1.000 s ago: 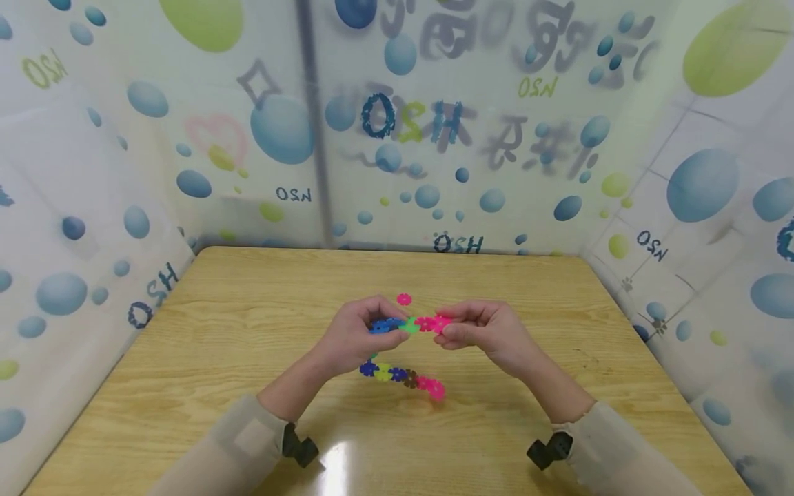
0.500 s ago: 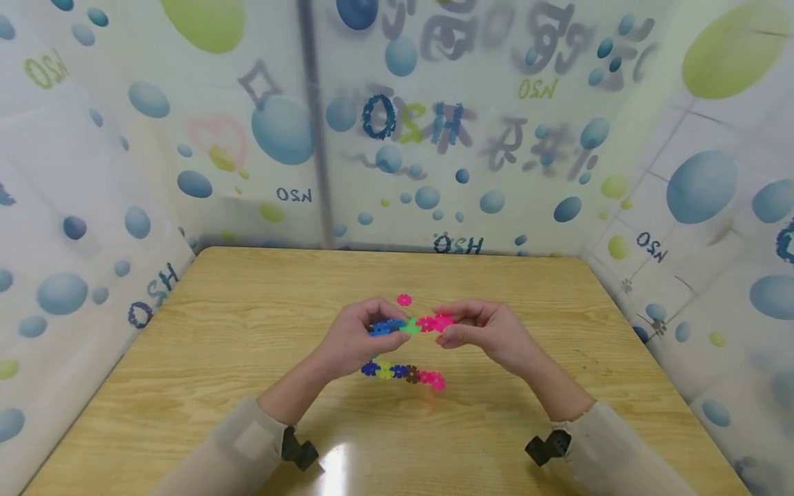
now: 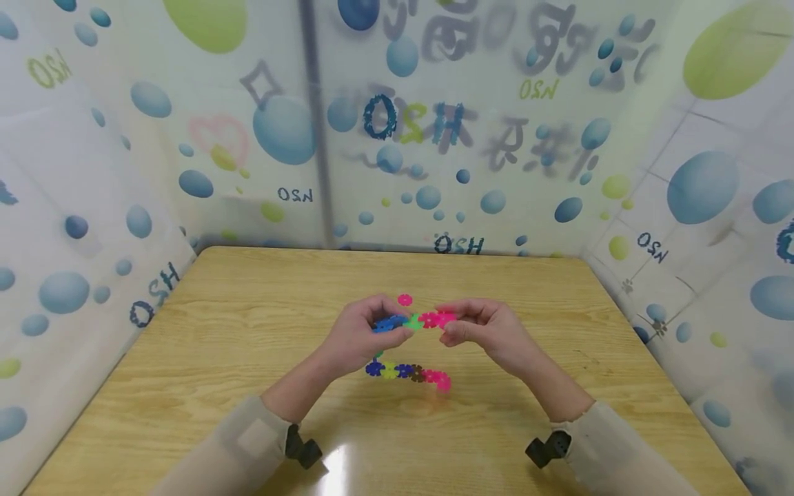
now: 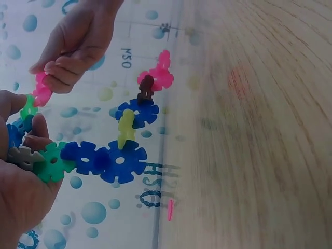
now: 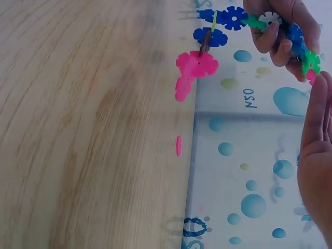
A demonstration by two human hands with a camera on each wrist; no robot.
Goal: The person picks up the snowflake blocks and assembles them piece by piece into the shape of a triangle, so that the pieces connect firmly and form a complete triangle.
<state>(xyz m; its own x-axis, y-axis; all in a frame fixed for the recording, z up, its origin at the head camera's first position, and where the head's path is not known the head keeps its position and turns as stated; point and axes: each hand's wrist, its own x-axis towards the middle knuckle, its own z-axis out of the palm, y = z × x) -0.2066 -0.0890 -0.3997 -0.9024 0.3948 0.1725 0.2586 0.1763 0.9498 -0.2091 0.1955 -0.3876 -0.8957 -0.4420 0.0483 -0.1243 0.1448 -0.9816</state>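
One chain of interlocking plastic snowflake discs runs between and below the hands, above the table. My left hand grips its blue discs, thumb in front; a light grey disc shows in the palm in the left wrist view. Past the left fingertips come a green disc and pink discs. My right hand pinches the outermost pink one between thumb and fingers. From the left hand the other end hangs down: green, dark blue, yellow, brown, and pink discs at the tip.
A single loose pink disc lies on the wooden table beyond the hands. Curtain-like walls printed with bubbles stand along the back and both sides of the table.
Both hands keep their hold and barely move. The held pink end rises slightly, and the hanging part of the chain shifts a little to the right.
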